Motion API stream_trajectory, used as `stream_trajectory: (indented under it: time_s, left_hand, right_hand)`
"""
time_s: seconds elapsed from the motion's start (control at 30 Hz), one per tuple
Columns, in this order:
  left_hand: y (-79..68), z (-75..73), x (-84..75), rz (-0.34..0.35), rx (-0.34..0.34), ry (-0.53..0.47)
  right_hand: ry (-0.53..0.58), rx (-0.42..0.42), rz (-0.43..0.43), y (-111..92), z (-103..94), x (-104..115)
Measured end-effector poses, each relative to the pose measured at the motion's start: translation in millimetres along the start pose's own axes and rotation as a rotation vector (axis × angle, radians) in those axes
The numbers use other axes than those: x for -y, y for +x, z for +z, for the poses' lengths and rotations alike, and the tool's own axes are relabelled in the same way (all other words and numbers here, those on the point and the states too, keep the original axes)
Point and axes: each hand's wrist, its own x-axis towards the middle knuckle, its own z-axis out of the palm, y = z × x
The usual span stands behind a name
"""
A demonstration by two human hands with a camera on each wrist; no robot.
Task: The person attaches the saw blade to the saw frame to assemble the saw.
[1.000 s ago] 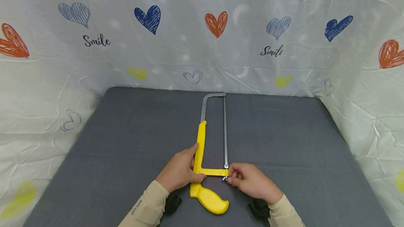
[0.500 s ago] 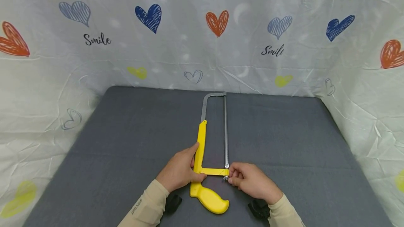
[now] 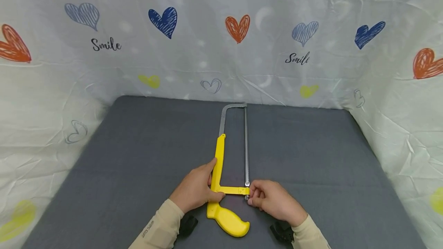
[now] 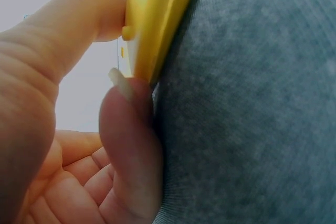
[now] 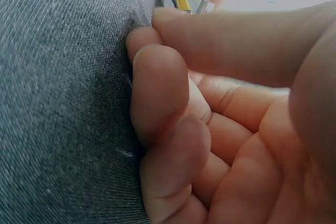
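A hacksaw [image 3: 218,168] with a yellow handle and frame and a silver front bow lies flat in the middle of the grey table. Its blade [image 3: 246,145] runs along the right side. My left hand [image 3: 194,189] grips the yellow frame just above the handle; the left wrist view shows finger and thumb against the yellow part [image 4: 152,19]. At the near end of the blade, my right hand [image 3: 273,201] pinches the small metal wing nut [image 3: 246,198] between thumb and index finger. In the right wrist view the thumb and curled fingers mostly hide the nut.
Grey cloth covers the table [image 3: 311,149]. A pale curtain [image 3: 207,60] printed with hearts and "Smile" stands behind it and along both sides. Black wrist devices [image 3: 188,226] sit under both forearms.
The wing nut stands at a different angle in each frame, under my right fingertips. My left hand keeps its hold on the frame. The head view has shifted slightly.
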Motion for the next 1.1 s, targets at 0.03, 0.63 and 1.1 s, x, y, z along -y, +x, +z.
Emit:
stream_trajectory:
  time_s: [0.03,0.63,1.1]
  left_hand:
    - [0.4,-0.3,-0.1,-0.001,0.002,-0.002]
    - [0.8,-0.8,-0.2,0.01,-0.004,-0.021]
    - [0.6,-0.7,0.5,0.006,0.008,-0.022]
  right_hand:
    - [-0.006,0.001,0.003,0.6,-0.3,0.1]
    - [-0.065,-0.105,0.024,4.2,4.3,5.1]
    - [-0.041,-0.084,-0.006,4.6,2.1,1.6]
